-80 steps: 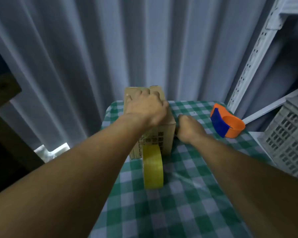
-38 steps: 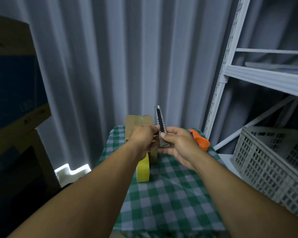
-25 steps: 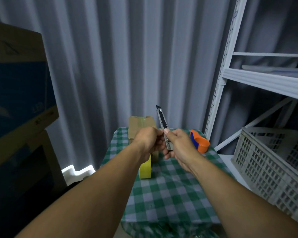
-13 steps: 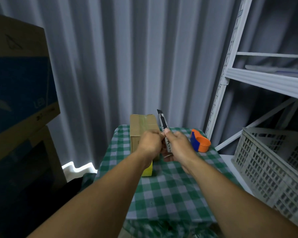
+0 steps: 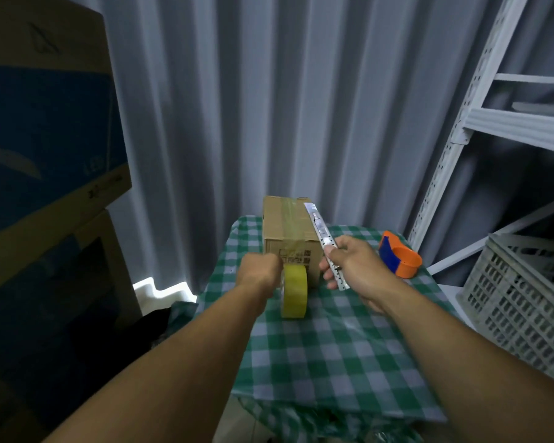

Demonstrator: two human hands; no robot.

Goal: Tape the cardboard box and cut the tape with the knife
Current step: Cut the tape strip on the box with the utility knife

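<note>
The right hand [image 5: 354, 266] grips a silver utility knife [image 5: 325, 243] — blade up beside the taped brown cardboard box [image 5: 290, 233]; the left hand [image 5: 259, 271] is fisted against the yellow tape roll [image 5: 295, 290].

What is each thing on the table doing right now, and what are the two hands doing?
cardboard box: closed, tape strip along its top and down the front.
tape roll: standing on edge against the box front.
knife: held up, tip pointing away.
right hand: gripping the knife.
left hand: fisted beside the tape roll.
orange dispenser: lying untouched on the checked tablecloth.
</note>
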